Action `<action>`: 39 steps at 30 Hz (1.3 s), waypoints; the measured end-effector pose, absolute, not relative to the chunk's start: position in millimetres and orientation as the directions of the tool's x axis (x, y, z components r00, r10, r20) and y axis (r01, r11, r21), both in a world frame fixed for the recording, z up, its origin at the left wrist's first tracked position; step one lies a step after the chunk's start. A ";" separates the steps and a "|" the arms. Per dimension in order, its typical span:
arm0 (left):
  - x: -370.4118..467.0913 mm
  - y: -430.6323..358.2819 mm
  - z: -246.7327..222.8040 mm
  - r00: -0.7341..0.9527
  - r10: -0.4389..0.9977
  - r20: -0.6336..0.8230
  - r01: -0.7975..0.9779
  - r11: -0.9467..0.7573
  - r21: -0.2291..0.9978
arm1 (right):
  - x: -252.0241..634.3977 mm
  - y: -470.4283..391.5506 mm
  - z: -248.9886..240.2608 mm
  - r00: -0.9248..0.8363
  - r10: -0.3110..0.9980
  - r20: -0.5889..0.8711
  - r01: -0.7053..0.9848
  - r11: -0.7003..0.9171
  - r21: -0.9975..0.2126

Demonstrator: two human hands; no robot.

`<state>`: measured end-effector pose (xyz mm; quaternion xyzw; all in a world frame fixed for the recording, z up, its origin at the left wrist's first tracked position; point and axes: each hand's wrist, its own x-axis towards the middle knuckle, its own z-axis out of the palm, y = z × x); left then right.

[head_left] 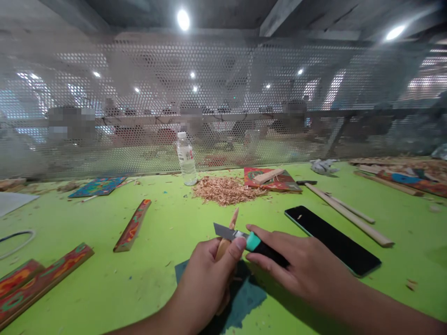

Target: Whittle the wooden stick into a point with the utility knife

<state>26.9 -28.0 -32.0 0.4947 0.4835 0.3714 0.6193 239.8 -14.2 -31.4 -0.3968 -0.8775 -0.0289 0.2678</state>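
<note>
My left hand (209, 279) is wrapped round a small piece of wood (234, 218) whose narrow tip points up and away. In my right hand (296, 265) is a utility knife (260, 245) with a black and teal handle. Its blade (223, 230) points left and lies across the wood, and my left thumb presses near the base of the blade. Below my left hand a dark green sheet (246, 298) lies on the green table (150, 288). The lower part of the wood is hidden by my left fingers.
A black phone (331, 239) and wooden sticks (352, 218) lie to the right. Ahead are a shavings pile (226, 190), a water bottle (186, 160) and a painted board (289, 181). Painted strips (133, 225) lie left. A perforated metal screen (216, 97) rises behind the table.
</note>
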 end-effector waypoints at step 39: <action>23.4 -28.2 -33.5 0.310 0.908 -0.281 0.054 0.279 0.959 | 238.6 -17.2 -28.3 -0.487 0.656 0.576 0.734 0.665 -0.138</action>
